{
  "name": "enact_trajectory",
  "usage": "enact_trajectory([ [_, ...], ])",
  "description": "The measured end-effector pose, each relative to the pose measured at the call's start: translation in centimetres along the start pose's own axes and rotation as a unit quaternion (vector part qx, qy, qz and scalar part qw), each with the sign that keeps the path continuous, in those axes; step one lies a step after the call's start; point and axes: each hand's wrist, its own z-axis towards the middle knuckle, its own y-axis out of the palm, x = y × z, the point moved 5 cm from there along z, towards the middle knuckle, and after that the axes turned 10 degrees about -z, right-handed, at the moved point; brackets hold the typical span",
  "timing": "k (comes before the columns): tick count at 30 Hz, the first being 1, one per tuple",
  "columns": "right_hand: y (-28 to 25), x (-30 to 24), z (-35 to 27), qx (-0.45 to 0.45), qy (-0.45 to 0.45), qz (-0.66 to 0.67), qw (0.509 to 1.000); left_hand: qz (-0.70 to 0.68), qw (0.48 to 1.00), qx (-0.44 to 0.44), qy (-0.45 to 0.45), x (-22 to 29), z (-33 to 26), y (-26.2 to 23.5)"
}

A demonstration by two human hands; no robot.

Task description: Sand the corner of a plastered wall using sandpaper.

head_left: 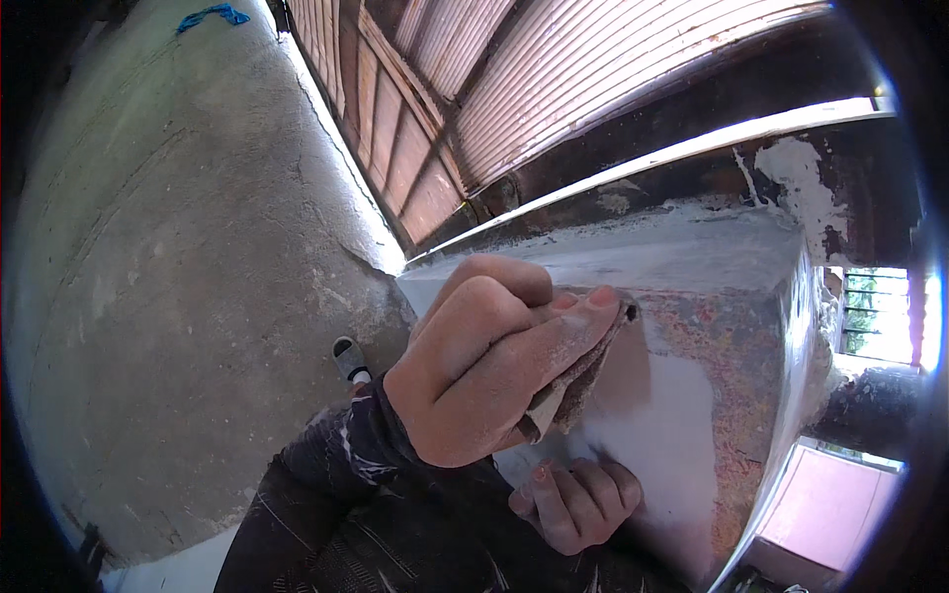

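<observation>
My left hand (484, 361), dusted with pale powder, is closed on a folded piece of sandpaper (583, 385), pinched between thumb and fingers. The sandpaper shows a brown gritty face and lighter backing, and it is bent into a wedge with a dark hole near its tip. It is held over a block-like surface (682, 420) coated in white filler. A worn patch of pink, yellow and grey (746, 371) shows along its right side. Below, my right hand (585, 504) is curled in a loose fist close to the white surface, with nothing seen in it.
Rough grey concrete floor (208, 257) stretches along the left, with a blue cloth (213, 16) at its far end. A sandalled foot (350, 358) stands near my left sleeve. Corrugated sheeting (563, 79) and a dark beam (633, 193) rise behind the block. A pinkish box (825, 504) sits lower right.
</observation>
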Motion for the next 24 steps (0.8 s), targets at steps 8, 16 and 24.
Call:
enact_trajectory([
  [8, -0.6, 0.3, 0.5, 0.014, 0.017, -0.008, 1.0, -0.014, 0.999, -0.013, -0.05, 0.8, 1.7, 0.3],
  [16, -0.2, 0.1, 0.3, 0.038, 0.012, -0.013, 0.999, 0.019, 0.999, -0.023, -0.034, 0.1, 1.7, 0.0],
  [24, -0.4, 0.0, 0.6, 0.017, 0.009, -0.012, 1.0, -0.002, 1.0, -0.014, -0.023, 0.9, 1.8, 0.3],
])
